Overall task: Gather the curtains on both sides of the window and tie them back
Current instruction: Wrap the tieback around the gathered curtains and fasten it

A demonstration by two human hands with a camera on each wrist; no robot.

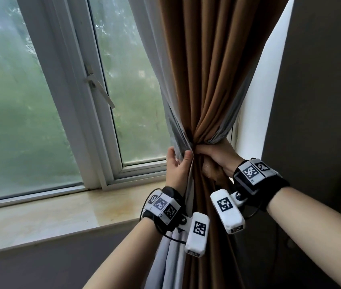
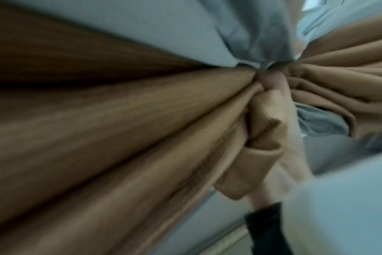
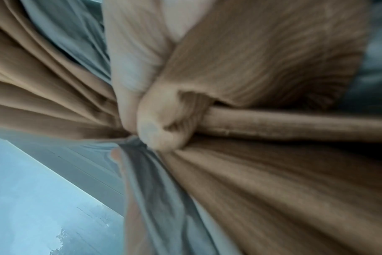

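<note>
Nearest us, our right hand (image 1: 213,158) is clenched round the curtain (image 1: 205,80), squeezing the brown folds into a tight waist just above the sill (image 1: 40,215), at the right edge of the window (image 1: 61,90). Our left hand (image 1: 179,165) sits just beside it, thumb and fingers pinching the grey lining (image 1: 178,136) at the bunch's window side. A brown band of cloth (image 2: 246,174) runs by the right fist in the left wrist view; we judge it a tie-back, but cannot be sure. Beyond the hands the curtain fans upward and the lining spreads toward the glass. The risk we see: the whole bunch hangs on one fist, so if the right hand loosens to work a tie, the folds will likely spring apart; the lining, only pinched, could slip out and end up outside the tie. A tie set too loose would probably let the heavy cloth slide down. Much is hidden: the right fingers are buried in cloth, both wrist views are blurred, no hook shows on the wall (image 1: 255,101), the curtain's top and hem are cut off, and the other side's curtain is out of view.
</note>
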